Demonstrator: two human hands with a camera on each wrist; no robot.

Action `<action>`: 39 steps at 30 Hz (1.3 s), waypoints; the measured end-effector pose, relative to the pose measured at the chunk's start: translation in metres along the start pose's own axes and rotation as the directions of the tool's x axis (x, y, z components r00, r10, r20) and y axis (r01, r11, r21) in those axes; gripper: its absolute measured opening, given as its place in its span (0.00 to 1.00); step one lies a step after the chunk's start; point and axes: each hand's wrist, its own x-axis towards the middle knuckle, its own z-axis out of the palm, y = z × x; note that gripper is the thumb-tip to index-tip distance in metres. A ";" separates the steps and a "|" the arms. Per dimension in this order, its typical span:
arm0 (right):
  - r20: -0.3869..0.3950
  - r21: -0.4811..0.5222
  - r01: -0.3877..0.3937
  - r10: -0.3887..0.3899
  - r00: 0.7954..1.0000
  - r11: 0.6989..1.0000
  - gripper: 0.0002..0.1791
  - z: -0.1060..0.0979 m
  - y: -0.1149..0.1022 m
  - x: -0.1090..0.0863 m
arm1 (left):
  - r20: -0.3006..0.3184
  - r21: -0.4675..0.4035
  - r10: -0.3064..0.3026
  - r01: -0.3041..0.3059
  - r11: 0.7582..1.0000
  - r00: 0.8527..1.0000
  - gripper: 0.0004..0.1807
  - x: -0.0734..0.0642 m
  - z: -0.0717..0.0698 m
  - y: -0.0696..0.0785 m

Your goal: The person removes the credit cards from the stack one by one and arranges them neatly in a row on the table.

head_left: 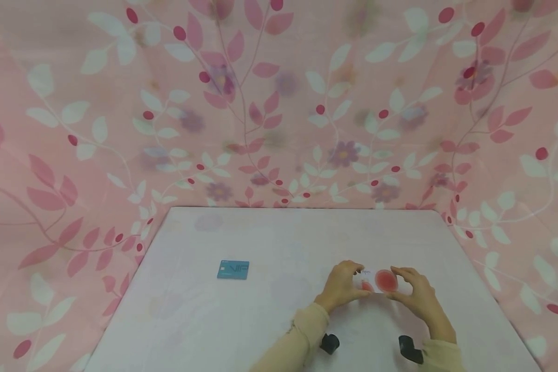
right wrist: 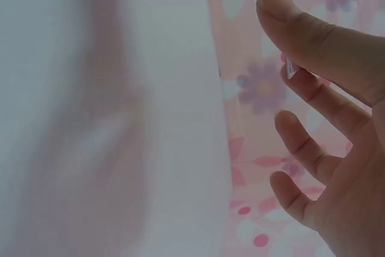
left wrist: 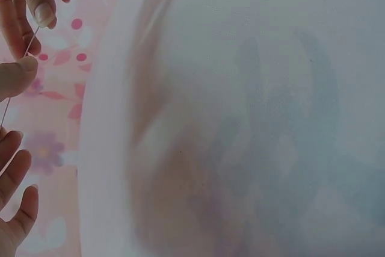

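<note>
Between my two hands is a thin white card [head_left: 386, 280] printed with a large red circle and a smaller red patch. My left hand [head_left: 340, 285] pinches its left end, thumb below and fingers above. At the opposite end my right hand [head_left: 420, 295] grips it the same way. The left wrist view catches the card [left wrist: 32, 41] almost edge-on, as a fine line between fingertips of both hands. In the right wrist view, thumb and index finger pinch the card's corner [right wrist: 291, 68] while the other fingers stay spread apart from it.
A blue card [head_left: 233, 270] marked VIP lies flat on the white table [head_left: 190, 320], left of my hands. Pink cloth [head_left: 279, 103] with leaves and flowers surrounds the table's back and sides. Black pieces [head_left: 329, 343] show beside my wrists.
</note>
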 end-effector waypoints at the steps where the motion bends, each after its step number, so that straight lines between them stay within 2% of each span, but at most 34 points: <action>1: 0.004 0.000 -0.004 0.004 1.000 1.000 0.35 -0.001 0.000 0.000 | 0.004 -0.004 -0.006 0.006 1.000 1.000 0.29 0.000 0.001 0.001; 9: -0.021 -0.011 0.014 -0.014 1.000 1.000 0.34 -0.002 0.006 -0.004 | 0.015 0.003 -0.028 0.028 1.000 1.000 0.29 0.000 0.007 0.005; 18: -0.066 -0.015 0.030 -0.031 0.997 0.999 0.35 -0.008 0.020 -0.012 | 0.027 0.039 0.008 -0.009 0.999 1.000 0.28 0.007 0.019 0.015; 25: -0.084 -0.013 0.050 -0.051 0.995 0.999 0.35 -0.011 0.030 -0.014 | 0.033 0.043 0.001 -0.002 0.999 0.999 0.28 0.011 0.027 0.020; 29: -0.071 -0.010 0.048 -0.048 0.996 0.999 0.35 -0.012 0.035 -0.015 | 0.055 0.037 -0.024 0.022 0.999 0.998 0.28 0.013 0.030 0.023; 34: -0.025 -0.010 0.009 -0.009 1.000 1.000 0.35 -0.013 0.041 -0.017 | 0.091 0.038 -0.052 0.049 0.998 0.994 0.28 0.014 0.037 0.024; 39: 0.009 -0.018 -0.020 0.020 1.000 1.000 0.36 -0.011 0.046 -0.017 | 0.103 0.035 -0.061 0.057 0.998 0.993 0.29 0.013 0.044 0.024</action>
